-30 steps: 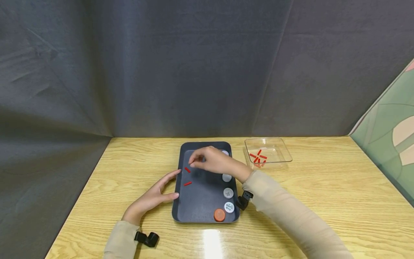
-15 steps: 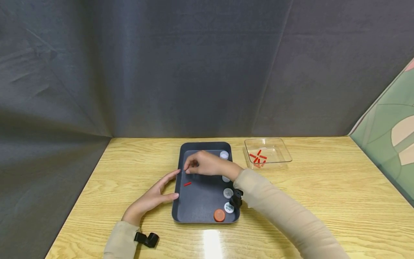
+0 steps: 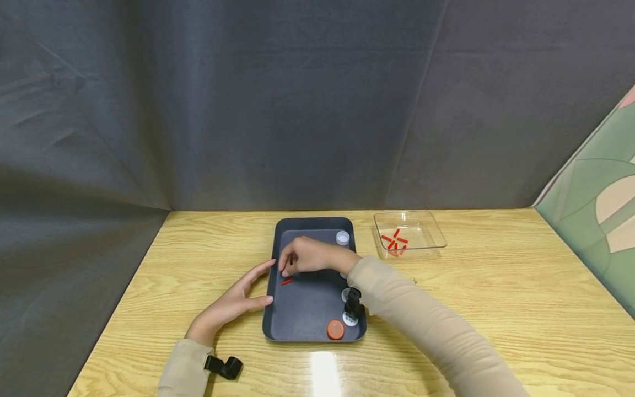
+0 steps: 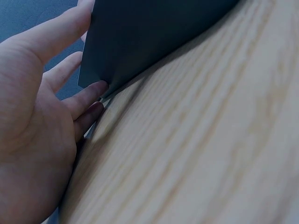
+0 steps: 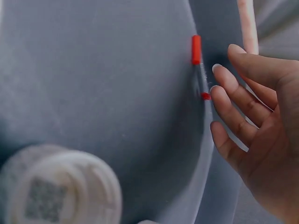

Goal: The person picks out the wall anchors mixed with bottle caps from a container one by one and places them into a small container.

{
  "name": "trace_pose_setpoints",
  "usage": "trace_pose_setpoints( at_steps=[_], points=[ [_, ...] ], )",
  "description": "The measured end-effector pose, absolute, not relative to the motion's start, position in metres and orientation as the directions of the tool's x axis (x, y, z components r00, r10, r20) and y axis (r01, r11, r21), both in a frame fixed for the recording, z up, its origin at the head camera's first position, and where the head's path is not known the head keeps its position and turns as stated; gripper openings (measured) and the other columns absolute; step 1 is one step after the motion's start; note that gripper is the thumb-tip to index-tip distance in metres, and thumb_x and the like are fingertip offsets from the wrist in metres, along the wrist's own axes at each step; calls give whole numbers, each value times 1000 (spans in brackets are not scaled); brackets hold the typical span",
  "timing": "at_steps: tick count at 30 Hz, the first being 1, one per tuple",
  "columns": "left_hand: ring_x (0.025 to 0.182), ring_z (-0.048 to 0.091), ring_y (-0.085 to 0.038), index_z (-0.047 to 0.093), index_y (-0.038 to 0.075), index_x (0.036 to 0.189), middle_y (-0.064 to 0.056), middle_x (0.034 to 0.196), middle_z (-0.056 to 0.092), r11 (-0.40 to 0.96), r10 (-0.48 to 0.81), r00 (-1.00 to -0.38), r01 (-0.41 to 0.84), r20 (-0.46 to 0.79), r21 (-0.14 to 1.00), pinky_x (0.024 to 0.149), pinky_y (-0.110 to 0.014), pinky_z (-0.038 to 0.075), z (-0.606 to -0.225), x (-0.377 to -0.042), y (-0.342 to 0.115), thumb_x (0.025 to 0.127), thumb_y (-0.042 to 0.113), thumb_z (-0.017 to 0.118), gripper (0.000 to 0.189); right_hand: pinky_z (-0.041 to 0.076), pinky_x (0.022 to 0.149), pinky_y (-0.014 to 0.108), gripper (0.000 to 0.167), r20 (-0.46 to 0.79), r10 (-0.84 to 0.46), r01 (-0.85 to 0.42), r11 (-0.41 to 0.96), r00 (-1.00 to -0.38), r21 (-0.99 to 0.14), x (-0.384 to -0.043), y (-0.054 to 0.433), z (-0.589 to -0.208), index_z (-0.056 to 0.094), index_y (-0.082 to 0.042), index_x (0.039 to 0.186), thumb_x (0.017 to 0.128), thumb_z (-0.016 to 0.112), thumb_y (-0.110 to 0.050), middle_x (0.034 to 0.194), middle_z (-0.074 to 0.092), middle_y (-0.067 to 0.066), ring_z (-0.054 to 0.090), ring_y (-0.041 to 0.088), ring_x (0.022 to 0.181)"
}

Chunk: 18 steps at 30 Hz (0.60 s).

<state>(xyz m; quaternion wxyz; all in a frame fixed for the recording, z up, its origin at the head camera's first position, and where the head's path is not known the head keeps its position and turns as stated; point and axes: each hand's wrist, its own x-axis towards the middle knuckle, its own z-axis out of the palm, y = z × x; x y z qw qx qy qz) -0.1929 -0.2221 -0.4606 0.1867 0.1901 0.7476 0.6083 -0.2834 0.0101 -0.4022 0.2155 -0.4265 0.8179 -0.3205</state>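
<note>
A dark grey tray (image 3: 310,309) lies on the table. Along its left edge rests my left hand (image 3: 228,309), thumb and fingers spread and touching the rim; in the left wrist view fingertips meet the tray's outer wall (image 4: 140,42). My right hand (image 3: 307,256) is over the tray's left part, fingers loosely bent and pointing down. One short red stick (image 3: 286,282) lies just below its fingertips. In the right wrist view that view's red stick (image 5: 196,49) lies apart from the fingers, while a second red piece (image 5: 205,96) shows partly beside a fingertip. Thumb and fingers stand apart.
Round clear and white lids or small containers (image 3: 342,237) line the tray's right side, some hidden by the right arm. An orange cap (image 3: 335,330) is at the near right corner. A clear box (image 3: 421,234) with several red sticks stands right of the tray.
My right hand has moved left and toward the near side, down over the upper red stick, which it now hides in the head view. The left hand stays put.
</note>
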Motion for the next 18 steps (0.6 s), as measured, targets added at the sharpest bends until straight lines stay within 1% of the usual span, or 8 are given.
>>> trace_pose_setpoints(
  at_steps=[5, 9, 14, 18],
  points=[
    [149, 11, -32, 28, 21, 158, -10, 162, 20, 177, 519, -854, 68, -34, 982, 115, -61, 11, -461, -193, -222, 95, 14, 68, 75, 49, 64, 20, 8, -132, -826, -548, 474, -548, -689, -283, 8, -407, 76, -12, 93, 87, 76, -8, 78, 68, -8, 61, 5, 70],
    [148, 12, -31, 27, 21, 158, -10, 162, 21, 183, 516, -856, 63, -41, 981, 115, -58, 13, -461, -193, -222, 95, 13, 68, 76, 47, 63, 19, 9, -166, -822, -555, 502, -545, -664, -282, 7, -409, 76, -15, 92, 84, 80, -13, 76, 66, -9, 59, 4, 68],
    [148, 13, -31, 26, 20, 158, -10, 162, 20, 185, 518, -854, 55, -50, 981, 114, -56, 17, -461, -193, -222, 95, 11, 67, 76, 45, 62, 19, 10, -172, -821, -573, 514, -544, -638, -280, 5, -411, 76, -17, 91, 83, 82, -16, 75, 65, -9, 57, 4, 66],
    [148, 12, -32, 26, 18, 158, -12, 162, 20, 174, 526, -849, 67, -35, 982, 114, -58, 16, -461, -193, -222, 95, 11, 67, 75, 44, 62, 19, 9, -164, -815, -582, 523, -556, -623, -280, 4, -413, 77, -18, 90, 83, 82, -18, 74, 63, -9, 54, 4, 65]
  ],
)
